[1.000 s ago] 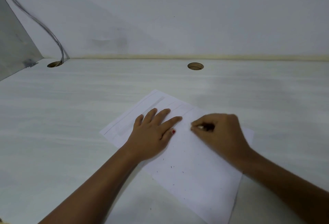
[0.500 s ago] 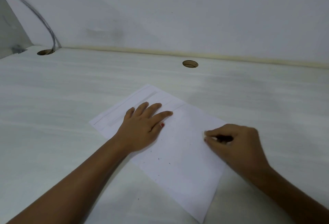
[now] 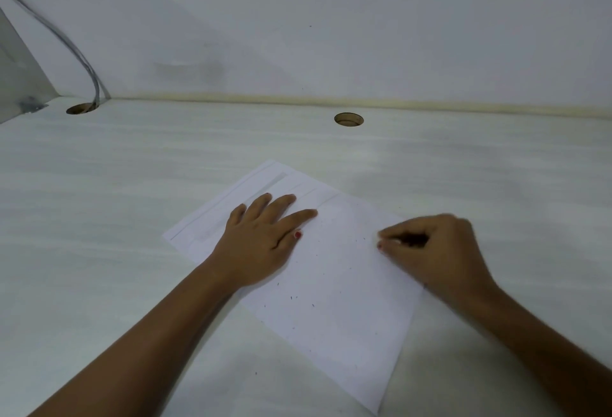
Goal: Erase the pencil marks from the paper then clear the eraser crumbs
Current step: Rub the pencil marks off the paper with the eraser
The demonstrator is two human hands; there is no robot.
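One pale counter (image 3: 99, 218) carries the paper (image 3: 347, 300), which lies skewed. The left grip (image 3: 261, 238) lies flat on the paper's far-left part, fingers straight and pressing down. The right grip (image 3: 433, 251) sits at the paper's right edge, fingers curled tight round a small pale eraser (image 3: 390, 242), mostly hidden. Faint pencil lines (image 3: 311, 192) show near the paper's far corner. Dark crumbs (image 3: 311, 304) dot the paper's near half.
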